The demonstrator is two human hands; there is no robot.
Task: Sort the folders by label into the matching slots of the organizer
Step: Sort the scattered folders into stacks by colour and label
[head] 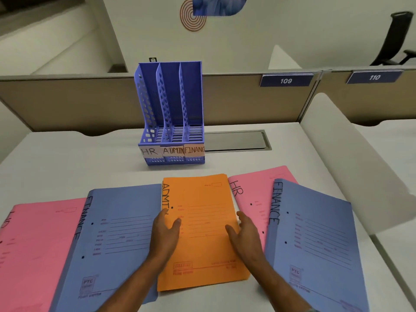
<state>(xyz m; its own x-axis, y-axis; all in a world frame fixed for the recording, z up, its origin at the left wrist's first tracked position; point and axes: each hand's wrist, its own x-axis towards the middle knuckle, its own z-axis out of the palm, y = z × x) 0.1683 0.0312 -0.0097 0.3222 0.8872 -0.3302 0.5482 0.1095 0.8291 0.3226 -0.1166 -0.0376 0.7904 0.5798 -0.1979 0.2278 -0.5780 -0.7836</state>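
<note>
A blue three-slot organizer (171, 113) stands at the back of the desk, its slots labelled HR, ADMIN and FINANCE from left to right, all holding nothing. In front lie an orange ADMIN folder (203, 224) in the middle, a blue FINANCE folder (117, 239) and a pink HR folder (33, 248) to its left, and a pink HR folder (254, 194) under a blue FINANCE folder (315, 244) to its right. My left hand (165, 233) rests on the orange folder's left edge. My right hand (244, 233) touches its right edge, fingers relaxed.
The white desk (90, 158) has a grey cable flap (236, 141) right of the organizer. A tan partition (67, 102) with number plates 109 and 110 closes the back. A white divider (351, 158) bounds the right side. A black chair (398, 39) stands far right.
</note>
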